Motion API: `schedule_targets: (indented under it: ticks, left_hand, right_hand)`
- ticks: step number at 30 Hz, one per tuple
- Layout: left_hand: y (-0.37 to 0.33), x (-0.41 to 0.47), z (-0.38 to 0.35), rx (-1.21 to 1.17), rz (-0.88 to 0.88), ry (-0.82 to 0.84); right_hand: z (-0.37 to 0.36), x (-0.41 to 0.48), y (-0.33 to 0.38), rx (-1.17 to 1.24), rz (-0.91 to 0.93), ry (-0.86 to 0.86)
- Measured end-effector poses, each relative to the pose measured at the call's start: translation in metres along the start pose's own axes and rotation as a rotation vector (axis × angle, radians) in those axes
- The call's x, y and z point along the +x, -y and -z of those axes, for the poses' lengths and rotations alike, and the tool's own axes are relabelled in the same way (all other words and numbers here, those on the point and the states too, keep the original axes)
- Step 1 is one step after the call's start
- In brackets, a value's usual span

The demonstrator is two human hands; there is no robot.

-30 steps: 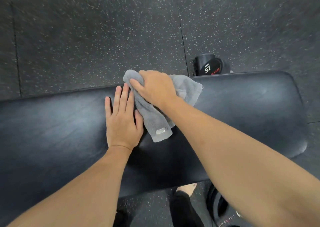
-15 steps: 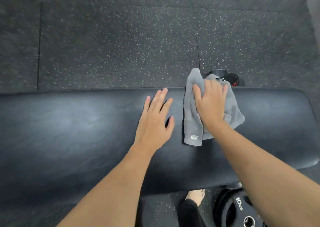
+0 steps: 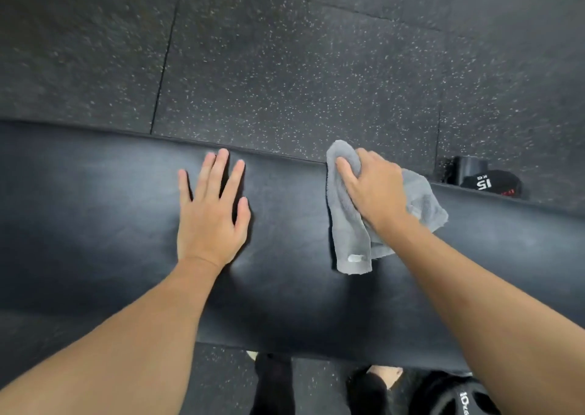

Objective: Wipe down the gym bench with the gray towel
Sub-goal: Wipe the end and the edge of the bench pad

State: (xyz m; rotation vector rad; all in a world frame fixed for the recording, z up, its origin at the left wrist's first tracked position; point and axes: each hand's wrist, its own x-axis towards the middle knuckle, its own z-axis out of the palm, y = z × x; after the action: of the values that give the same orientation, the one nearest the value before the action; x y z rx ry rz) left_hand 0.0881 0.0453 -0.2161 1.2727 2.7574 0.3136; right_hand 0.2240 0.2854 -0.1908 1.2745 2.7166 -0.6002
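The right hand [image 3: 373,189] has carried the gray towel [image 3: 349,240] along the bench [image 3: 95,208] toward its right end; a second ago hand and towel sat right against the left hand [image 3: 210,221], and now there is a clear strip of bare black padding between them. The towel lies bunched on the far half of the bench, its top fold reaching the far edge and its tagged corner trailing toward the near side. The right hand presses down on it with the fingers curled loosely over the fold, holding cloth rather than gripping hard. The left hand lies flat on the padding, fingers spread and holding nothing, bracing near the middle of the bench.

To my eye this is a wiping stroke in progress, heading rightward. The stretch left of the towel shows a dull sheen, though I cannot tell whether that is wiped surface or just light. The right end, beyond the towel, looks yet to be covered, and so does the near strip of padding under the forearms.

On the speckled floor [image 3: 285,66] behind the bench sits a weight marked 15 [image 3: 489,184], and a plate [image 3: 459,398] shows by the person's feet.
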Motion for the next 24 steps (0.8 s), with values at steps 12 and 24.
schedule_targets:
  ticks: [12,24]
  left_hand:
    - [0.004,-0.001,-0.002,-0.079,0.012,-0.02]
    - [0.003,-0.001,-0.002,-0.069,0.02,-0.001]
  right_hand:
    - [-0.012,0.015,0.077,0.051,0.167,0.222]
    - [0.005,-0.004,0.007,0.118,-0.098,-0.013]
